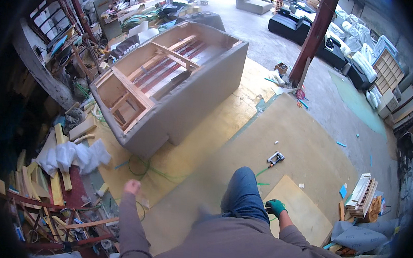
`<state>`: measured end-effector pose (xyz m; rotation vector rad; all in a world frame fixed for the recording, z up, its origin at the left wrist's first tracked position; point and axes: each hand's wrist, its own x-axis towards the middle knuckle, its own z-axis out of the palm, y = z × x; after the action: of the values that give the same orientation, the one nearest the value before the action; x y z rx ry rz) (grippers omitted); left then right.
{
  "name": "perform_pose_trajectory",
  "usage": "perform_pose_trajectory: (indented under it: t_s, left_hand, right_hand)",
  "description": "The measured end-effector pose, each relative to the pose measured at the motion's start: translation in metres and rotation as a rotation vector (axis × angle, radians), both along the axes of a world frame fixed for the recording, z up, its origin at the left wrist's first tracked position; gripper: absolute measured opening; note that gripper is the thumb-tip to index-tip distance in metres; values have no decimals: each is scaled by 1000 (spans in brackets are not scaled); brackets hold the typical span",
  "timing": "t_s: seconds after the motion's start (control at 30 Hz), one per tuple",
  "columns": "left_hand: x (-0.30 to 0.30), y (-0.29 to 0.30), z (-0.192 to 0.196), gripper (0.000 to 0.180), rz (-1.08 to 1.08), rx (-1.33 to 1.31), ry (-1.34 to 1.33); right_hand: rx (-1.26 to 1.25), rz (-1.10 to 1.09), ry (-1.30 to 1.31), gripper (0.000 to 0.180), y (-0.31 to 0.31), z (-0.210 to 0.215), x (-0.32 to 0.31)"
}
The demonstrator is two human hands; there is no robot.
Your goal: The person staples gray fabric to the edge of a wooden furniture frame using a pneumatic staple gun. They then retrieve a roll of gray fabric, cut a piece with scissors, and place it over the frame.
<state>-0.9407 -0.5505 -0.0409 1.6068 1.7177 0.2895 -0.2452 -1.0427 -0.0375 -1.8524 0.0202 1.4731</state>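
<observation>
- Head view: the right hand, green-gloved, has its fingers curled by a green strand; I can't tell if it grips it.
- The left hand is blurred, seemingly half-closed, with nothing visible in it.
- Ahead of the knee, the tool lies on the brown sheet, its green hose trailing back; a tug could drag it.
- Green loops near the left hand might snag a foot, or catch beneath the sofa frame.
</observation>
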Motion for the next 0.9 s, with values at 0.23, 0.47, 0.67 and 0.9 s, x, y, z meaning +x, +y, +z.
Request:
perform_pose_trajectory:
  t_s: [0.23,0.47,0.67,0.9]
  left_hand:
    - [177,191,186,22,343,369,-765]
    - [346,122,178,27,-483,-65,-610]
    - [408,66,90,46,-736,-230,118]
    - [471,82,59,39,-403,-865,62]
  right_hand:
    - [-55,137,-66,23,95,-8,15]
    - [146,244,-52,28,160,-53,51]
    - [-62,-8,139,27,195,-84,141]
    - [-61,170,-197,26,238,-84,316]
